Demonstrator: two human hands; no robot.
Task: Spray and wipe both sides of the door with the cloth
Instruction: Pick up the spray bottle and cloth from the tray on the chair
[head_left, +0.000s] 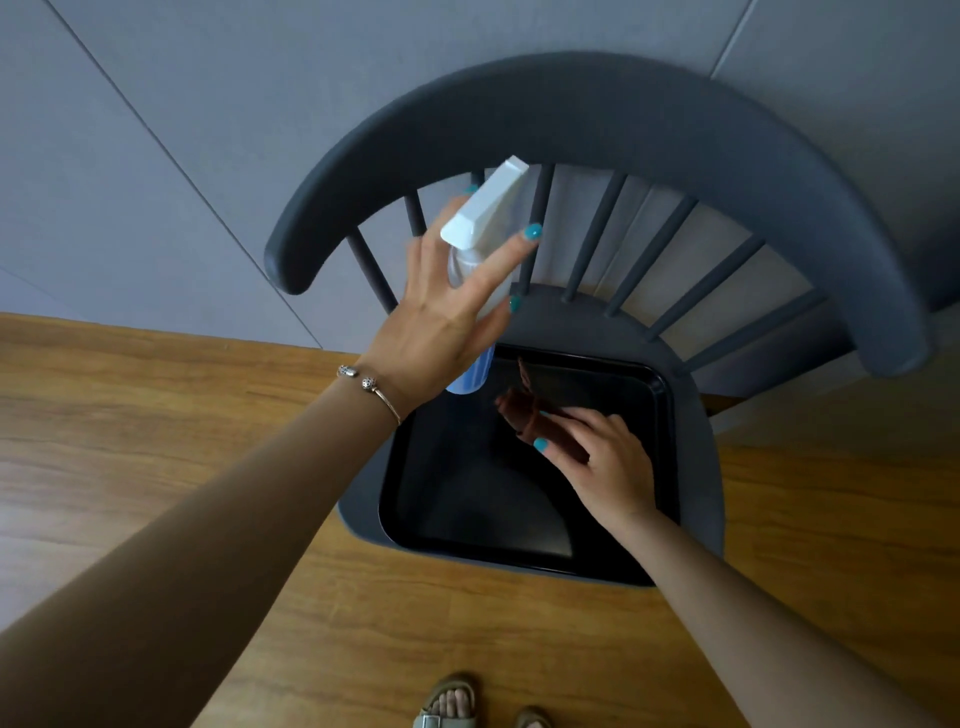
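The left hand grips the spray bottle at twelve o'clock of the tray; the right hand pinches the cloth, both readied for cleaning. No door shows.

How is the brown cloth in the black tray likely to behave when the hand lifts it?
The cloth looks bunched and creased under the right hand, so it is probably floppy and will droop. It seems thin, so likely light. Lying soft in the tray, it should not roll or tip.
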